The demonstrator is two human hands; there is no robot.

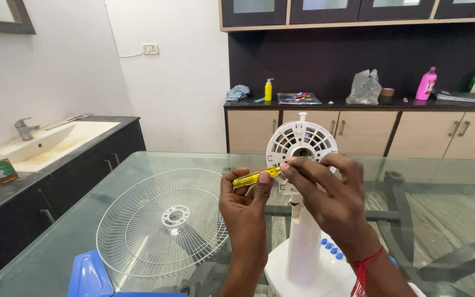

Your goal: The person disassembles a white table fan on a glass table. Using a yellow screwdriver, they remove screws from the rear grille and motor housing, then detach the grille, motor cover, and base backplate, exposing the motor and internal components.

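While two hands grip one yellow screwdriver (255, 177) — one white fan (302, 165), one grille (162, 221)

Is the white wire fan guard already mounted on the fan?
No, the wire fan guard lies flat on the glass table, left of the fan stand.

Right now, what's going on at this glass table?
A person is working on a white pedestal fan standing on the glass table. The left hand holds a yellow-handled screwdriver, its tip pointing toward the fan's round motor housing. The right hand is at the tip, against the housing's front. A white wire grille lies flat on the table to the left, beside a blue plastic piece.
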